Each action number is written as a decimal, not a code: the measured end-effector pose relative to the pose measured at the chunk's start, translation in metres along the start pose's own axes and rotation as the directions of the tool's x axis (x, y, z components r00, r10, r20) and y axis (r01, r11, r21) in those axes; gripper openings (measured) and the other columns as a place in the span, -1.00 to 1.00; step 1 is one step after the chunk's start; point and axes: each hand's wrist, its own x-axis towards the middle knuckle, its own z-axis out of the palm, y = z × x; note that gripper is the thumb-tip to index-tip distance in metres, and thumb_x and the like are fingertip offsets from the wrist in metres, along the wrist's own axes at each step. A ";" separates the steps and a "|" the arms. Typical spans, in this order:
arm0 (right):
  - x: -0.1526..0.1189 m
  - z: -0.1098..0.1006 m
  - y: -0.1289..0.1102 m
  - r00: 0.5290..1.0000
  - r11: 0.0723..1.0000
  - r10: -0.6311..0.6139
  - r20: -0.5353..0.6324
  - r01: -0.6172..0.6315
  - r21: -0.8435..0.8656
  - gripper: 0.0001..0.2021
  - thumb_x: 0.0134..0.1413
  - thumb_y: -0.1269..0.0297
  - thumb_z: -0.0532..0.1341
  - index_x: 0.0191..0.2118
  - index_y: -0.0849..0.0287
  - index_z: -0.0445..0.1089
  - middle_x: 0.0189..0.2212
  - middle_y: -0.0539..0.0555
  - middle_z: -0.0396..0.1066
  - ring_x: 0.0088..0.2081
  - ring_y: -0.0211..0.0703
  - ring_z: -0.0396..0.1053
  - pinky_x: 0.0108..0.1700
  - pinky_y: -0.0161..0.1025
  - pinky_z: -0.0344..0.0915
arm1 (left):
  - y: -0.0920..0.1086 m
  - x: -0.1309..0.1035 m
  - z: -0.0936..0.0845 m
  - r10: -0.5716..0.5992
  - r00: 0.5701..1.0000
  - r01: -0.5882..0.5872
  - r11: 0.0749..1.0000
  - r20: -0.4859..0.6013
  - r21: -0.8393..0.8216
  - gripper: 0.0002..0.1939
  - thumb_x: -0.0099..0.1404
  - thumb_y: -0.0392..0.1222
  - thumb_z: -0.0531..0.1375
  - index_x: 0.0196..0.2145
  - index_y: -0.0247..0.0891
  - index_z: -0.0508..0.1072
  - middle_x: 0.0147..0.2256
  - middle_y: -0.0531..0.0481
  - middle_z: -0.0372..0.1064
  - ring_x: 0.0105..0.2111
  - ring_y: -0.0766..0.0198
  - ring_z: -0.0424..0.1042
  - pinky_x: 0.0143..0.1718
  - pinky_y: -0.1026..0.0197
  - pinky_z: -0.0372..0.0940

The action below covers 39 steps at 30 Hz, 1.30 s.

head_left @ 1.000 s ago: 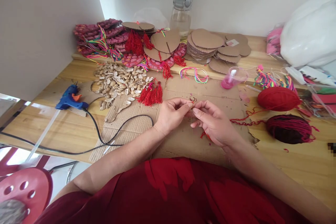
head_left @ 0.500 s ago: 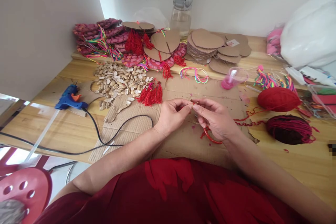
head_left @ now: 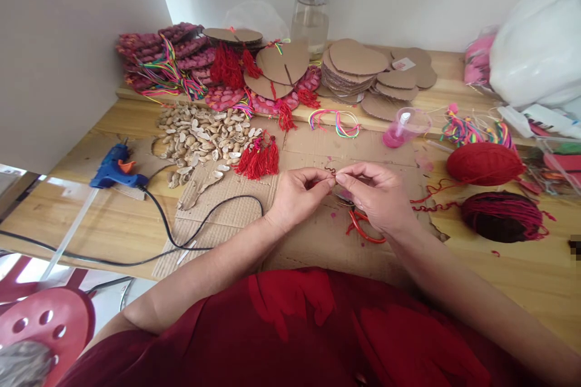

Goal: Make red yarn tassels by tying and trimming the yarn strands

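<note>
Over the cardboard sheet (head_left: 308, 242), my left hand (head_left: 299, 193) and my right hand (head_left: 374, 193) meet fingertip to fingertip. Both are closed in a pinch on a thin piece of dark red yarn (head_left: 330, 170), whose crinkled end sticks up between them. Most of the yarn is hidden by the fingers. Beneath my right hand lie scissors with orange-red handles (head_left: 361, 228), partly covered. Strands run from behind that hand to a red yarn ball (head_left: 483, 164) and a dark, magenta-streaked yarn ball (head_left: 502, 216). Left of my hands rest red tassels (head_left: 258, 158).
Peanut shells (head_left: 204, 136) lie heaped at left, near a blue glue gun (head_left: 115, 168) with a trailing black cord (head_left: 218, 205). Behind are stacked cardboard shapes (head_left: 356, 60), pink decorated pieces (head_left: 181, 54), a water bottle (head_left: 310, 18) and a pink-filled cup (head_left: 397, 132).
My right fingers have shifted slightly at the pinch, and a crinkled dark yarn end now shows above the fingertips. More of the scissor handles shows. The whole view has tilted a little.
</note>
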 end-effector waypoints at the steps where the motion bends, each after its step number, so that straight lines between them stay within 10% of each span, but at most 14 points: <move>1: 0.000 0.000 0.001 1.000 1.000 -0.010 -0.005 0.010 -0.007 -0.95 0.06 0.24 0.38 -0.36 0.07 0.57 -0.49 -0.04 0.45 -0.49 -0.34 0.26 -0.46 -0.34 0.18 | 0.001 0.000 0.000 -0.002 1.000 0.002 1.000 0.002 -0.003 -0.81 0.22 -0.12 0.28 -0.37 -0.32 0.58 -0.50 0.05 0.40 -0.50 0.39 0.27 -0.45 0.32 0.17; 39: 0.001 0.004 -0.006 0.989 0.978 0.143 -0.031 -0.136 0.156 -0.79 -0.15 0.15 0.45 -0.41 0.15 0.54 -0.64 -0.09 0.25 -0.63 -0.41 -0.04 -0.62 -0.34 -0.14 | 0.000 0.001 0.001 -0.117 0.993 0.116 0.991 -0.015 -0.074 -0.77 0.15 -0.08 0.33 -0.36 -0.33 0.58 -0.50 0.00 0.45 -0.55 0.40 0.30 -0.53 0.32 0.23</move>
